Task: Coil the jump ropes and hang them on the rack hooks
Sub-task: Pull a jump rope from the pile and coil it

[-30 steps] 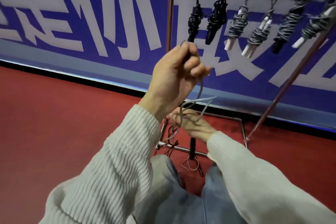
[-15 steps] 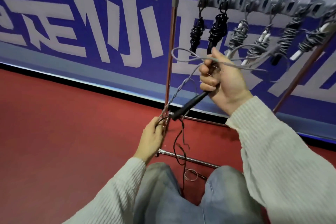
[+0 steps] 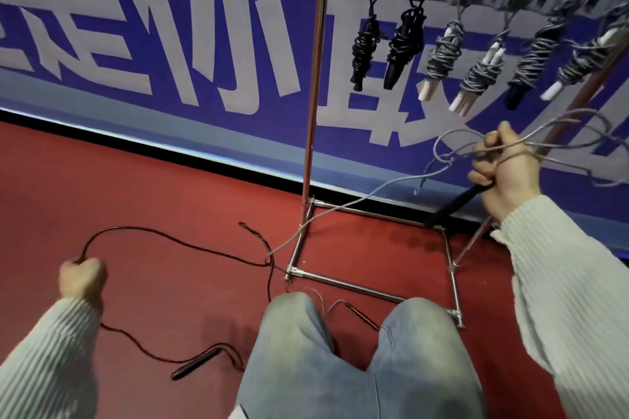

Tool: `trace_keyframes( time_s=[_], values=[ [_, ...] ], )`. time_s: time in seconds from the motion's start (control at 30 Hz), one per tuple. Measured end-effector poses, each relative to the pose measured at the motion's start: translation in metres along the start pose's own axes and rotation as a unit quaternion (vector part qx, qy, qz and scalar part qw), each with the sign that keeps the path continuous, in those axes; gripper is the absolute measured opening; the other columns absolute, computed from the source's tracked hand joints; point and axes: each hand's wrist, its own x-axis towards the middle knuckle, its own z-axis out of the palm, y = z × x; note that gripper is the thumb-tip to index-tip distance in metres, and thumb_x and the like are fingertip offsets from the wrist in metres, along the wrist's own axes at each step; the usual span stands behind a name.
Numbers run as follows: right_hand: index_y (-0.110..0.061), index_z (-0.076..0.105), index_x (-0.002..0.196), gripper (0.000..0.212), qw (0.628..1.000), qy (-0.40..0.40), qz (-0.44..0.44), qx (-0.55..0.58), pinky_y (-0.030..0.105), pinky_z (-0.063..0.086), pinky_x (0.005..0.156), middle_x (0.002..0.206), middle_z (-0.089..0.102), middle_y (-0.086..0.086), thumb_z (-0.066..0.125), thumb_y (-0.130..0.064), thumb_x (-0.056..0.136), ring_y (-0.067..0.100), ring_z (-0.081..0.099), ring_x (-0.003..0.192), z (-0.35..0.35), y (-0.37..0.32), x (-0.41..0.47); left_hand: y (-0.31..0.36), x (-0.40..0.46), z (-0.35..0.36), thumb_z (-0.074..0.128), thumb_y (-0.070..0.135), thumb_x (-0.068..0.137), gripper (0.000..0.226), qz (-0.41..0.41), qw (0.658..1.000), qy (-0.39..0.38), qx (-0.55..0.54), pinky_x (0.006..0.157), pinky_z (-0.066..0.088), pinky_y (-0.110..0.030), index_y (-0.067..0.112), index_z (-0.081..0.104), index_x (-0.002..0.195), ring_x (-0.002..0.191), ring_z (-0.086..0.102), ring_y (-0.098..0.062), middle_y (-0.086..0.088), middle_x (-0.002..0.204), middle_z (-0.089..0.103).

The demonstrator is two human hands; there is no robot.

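Grey rope half-gathered at the rack, dark rope now pulled away to the left.

I have the grey jump rope [image 3: 452,153] looped over my right hand [image 3: 503,173], which grips its black handle [image 3: 452,206] below the rack [image 3: 311,112]; its tail trails to the rack's foot. My left hand [image 3: 81,277], half a second ago at that foot, now clenches the dark rope [image 3: 170,238] far left of it, so I judge untangling precedes coiling.

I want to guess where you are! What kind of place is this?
Probably a sports hall or gym: a red sports-type floor, a big blue wall banner with white lettering, and a metal rack hung with coiled black and grey jump ropes.
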Motion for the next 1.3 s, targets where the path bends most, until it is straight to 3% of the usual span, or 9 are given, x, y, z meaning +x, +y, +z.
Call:
trace_keyframes(
  time_s=[0.1,0.23,0.4,0.5,0.6,0.8,0.9,1.07,1.3],
  values=[
    [-0.024,0.047,0.072,0.041,0.994,-0.089,0.027,0.054,0.017,0.019,0.034,0.062,0.048,-0.007,0.038,-0.043,0.107,0.005,0.023,0.035,0.029,0.002,-0.015,0.031,-0.051,0.024,0.071,0.020,0.088,0.074,0.131,0.979,-0.016,0.158,0.116,0.033,-0.052,0.011,0.037,0.153,0.139,0.039,-0.047,-0.033,0.149,0.037],
    [-0.023,0.048,0.065,0.046,0.977,-0.186,0.051,0.088,0.022,0.009,0.041,0.062,0.048,-0.005,0.038,-0.042,0.106,0.005,0.024,0.036,0.080,-0.009,-0.044,0.047,-0.125,0.084,0.070,0.001,0.085,0.065,0.351,0.893,-0.236,0.154,0.116,0.027,-0.030,0.008,0.048,0.146,0.139,0.043,-0.033,-0.020,0.147,0.046],
    [-0.022,0.045,0.070,0.042,0.945,-0.290,0.026,0.152,0.021,0.013,0.039,0.065,0.046,-0.004,0.037,-0.040,0.107,0.006,0.023,0.040,0.120,-0.047,-0.073,0.027,-0.217,0.163,0.083,0.030,0.081,0.096,0.355,0.771,-0.485,0.213,0.120,0.023,-0.029,0.021,0.027,0.158,0.147,0.032,-0.023,-0.007,0.159,0.034],
    [-0.022,0.045,0.073,0.040,0.932,-0.319,0.014,0.170,0.021,0.015,0.039,0.066,0.045,-0.004,0.036,-0.040,0.108,0.007,0.020,0.042,0.125,-0.064,-0.078,0.014,-0.254,0.195,0.079,0.042,0.085,0.093,0.313,0.771,-0.525,0.180,0.122,0.026,-0.038,0.024,0.025,0.159,0.146,0.032,-0.017,0.002,0.153,0.038],
    [-0.022,0.049,0.074,0.041,0.930,-0.320,0.014,0.180,0.020,0.017,0.039,0.067,0.043,-0.005,0.037,-0.041,0.108,0.007,0.021,0.041,0.113,-0.066,-0.072,0.012,-0.273,0.211,0.056,0.021,0.102,0.028,0.333,0.783,-0.511,0.121,0.100,0.042,-0.029,0.015,0.061,0.129,0.116,0.056,-0.012,0.003,0.122,0.062],
    [-0.024,0.050,0.071,0.042,0.947,-0.253,0.039,0.193,0.022,0.014,0.040,0.065,0.040,-0.007,0.040,-0.044,0.106,0.008,0.012,0.047,0.089,-0.051,-0.064,0.006,-0.304,0.208,0.057,0.008,0.098,0.033,0.355,0.699,-0.607,0.132,0.095,0.043,-0.012,0.018,0.056,0.130,0.115,0.051,-0.002,0.009,0.119,0.057],
    [-0.020,0.061,0.078,0.038,0.963,-0.230,0.027,0.137,0.022,0.011,0.040,0.057,0.038,-0.006,0.042,-0.041,0.104,0.010,0.011,0.044,0.078,-0.041,-0.065,0.016,-0.308,0.205,0.055,0.019,0.103,0.019,0.367,0.754,-0.540,0.067,0.087,0.053,-0.040,0.024,0.060,0.085,0.078,0.058,-0.009,0.011,0.079,0.062],
    [-0.014,0.074,0.076,0.032,0.934,-0.087,-0.123,-0.323,0.023,0.041,0.051,0.058,0.064,-0.003,0.051,-0.007,0.097,0.006,0.056,0.050,0.030,0.021,-0.059,0.076,-0.292,0.171,0.055,0.017,0.104,0.021,0.172,0.830,-0.474,-0.237,0.080,0.051,-0.034,0.017,0.070,0.090,0.079,0.064,-0.012,0.000,0.079,0.067],
    [-0.029,0.073,0.102,0.042,0.881,-0.307,-0.016,-0.360,0.014,0.048,0.086,0.100,0.074,-0.005,0.064,0.010,0.089,-0.003,0.064,0.090,0.043,0.112,-0.095,0.132,-0.322,0.133,0.051,0.017,0.106,0.019,0.224,0.755,-0.567,-0.241,0.071,0.057,-0.031,0.014,0.069,0.102,0.083,0.068,-0.019,-0.009,0.091,0.067]
  ],
)
